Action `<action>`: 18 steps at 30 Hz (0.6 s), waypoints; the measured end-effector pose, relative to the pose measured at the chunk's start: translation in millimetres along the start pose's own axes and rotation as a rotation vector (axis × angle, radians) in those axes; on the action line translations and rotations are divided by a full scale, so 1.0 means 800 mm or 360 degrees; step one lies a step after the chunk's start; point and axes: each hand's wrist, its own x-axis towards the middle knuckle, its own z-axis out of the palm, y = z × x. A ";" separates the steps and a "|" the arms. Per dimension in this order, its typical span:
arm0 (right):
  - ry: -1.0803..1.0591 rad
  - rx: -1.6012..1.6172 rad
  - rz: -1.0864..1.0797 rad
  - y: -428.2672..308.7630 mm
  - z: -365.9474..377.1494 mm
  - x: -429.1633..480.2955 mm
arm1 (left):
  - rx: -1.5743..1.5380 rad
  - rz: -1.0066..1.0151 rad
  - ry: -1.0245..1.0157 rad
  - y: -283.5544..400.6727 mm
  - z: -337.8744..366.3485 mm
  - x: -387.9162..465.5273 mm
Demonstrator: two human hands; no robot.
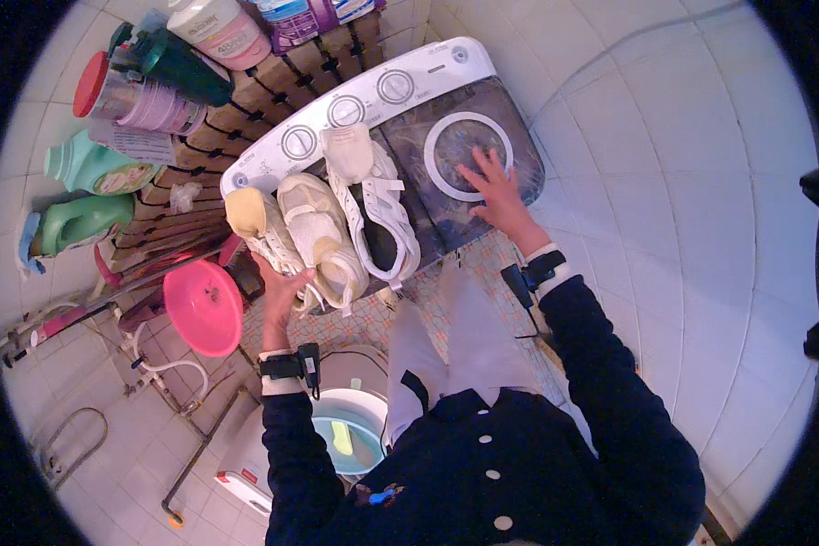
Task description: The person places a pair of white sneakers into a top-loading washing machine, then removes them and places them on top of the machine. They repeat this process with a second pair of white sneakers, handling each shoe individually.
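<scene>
Three off-white sneakers lie side by side across the left part of a twin-tub washing machine (428,225). The left sneaker (273,235) has a yellowed tongue and loose laces. Beside it are the middle sneaker (314,228) and the right sneaker (382,211), whose tongue reaches up toward the dials. My left hand (281,290) is around the heel end of the left sneaker, thumb across it and some fingers hidden along its outer side. With fingers spread, my right hand (499,194) is over the round, white-ringed spin-tub lid (443,174), holding nothing.
Behind the machine, a brown slatted rack (259,89) carries detergent bottles (89,222) and plastic jugs (184,65). A pink basin (205,307) hangs at the left near pipes. Below my left arm, a bucket (365,403) holds a blue basin. A tiled wall (628,170) bounds the right.
</scene>
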 end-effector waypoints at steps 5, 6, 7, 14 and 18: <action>0.0705 0.0326 0.0826 0.006 0.016 -0.043 | -0.0088 0.0050 -0.0040 0.001 0.001 0.007; 0.0778 0.0311 0.1056 0.003 0.021 -0.054 | -0.0117 0.0052 -0.0055 0.002 0.000 0.007; 0.0773 0.0839 0.1068 0.002 0.025 -0.060 | -0.0164 0.0039 -0.0070 0.003 0.001 0.007; 0.0490 0.2088 0.1467 0.000 0.061 -0.049 | -0.0169 -0.0096 -0.0023 0.007 0.000 0.006; 0.0538 0.1822 0.1475 0.013 0.077 -0.041 | -0.0272 -0.0121 -0.0063 0.007 0.000 0.005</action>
